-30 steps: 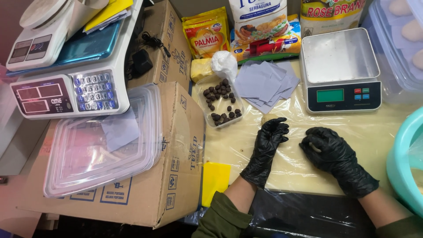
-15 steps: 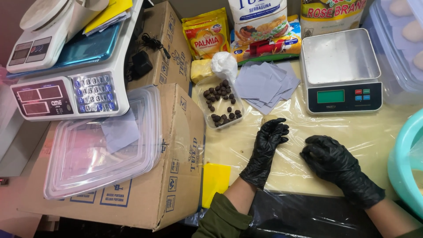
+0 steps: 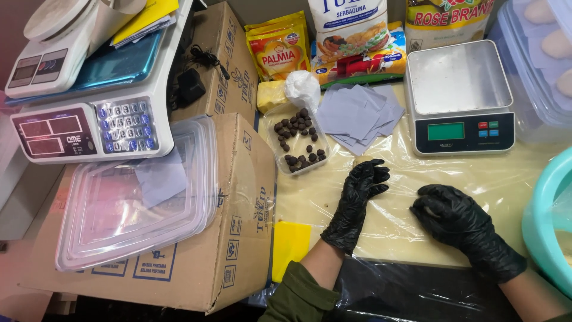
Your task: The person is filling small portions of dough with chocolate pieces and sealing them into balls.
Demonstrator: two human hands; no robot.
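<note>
Two black-gloved hands rest on the plastic sheet [image 3: 417, 179] that covers the counter [image 3: 310, 203]. The left hand [image 3: 360, 194] lies with its fingers curled down, the fingertips pressing on the sheet; whether anything is under them cannot be told. The right hand [image 3: 453, 214] is cupped, knuckles up, closed loosely over the sheet, and what it may cover is hidden. Just beyond the left hand stands a clear tray of small dark balls [image 3: 298, 143], and beside that a fan of grey paper squares [image 3: 357, 113] with a knotted white bag [image 3: 302, 88] at their left edge. A small steel-topped scale [image 3: 459, 98] sits beyond the right hand, well apart from it. Food packets [image 3: 351, 36] lean against the back. At the far right shows the rim of a turquoise bowl [image 3: 539, 209]. To the left, cardboard boxes [image 3: 238, 214] carry a stack of clear lids [image 3: 137, 197] and a large white keypad scale [image 3: 95, 128]. A yellow scraper [image 3: 291, 247] lies on the counter near the left forearm.
</note>
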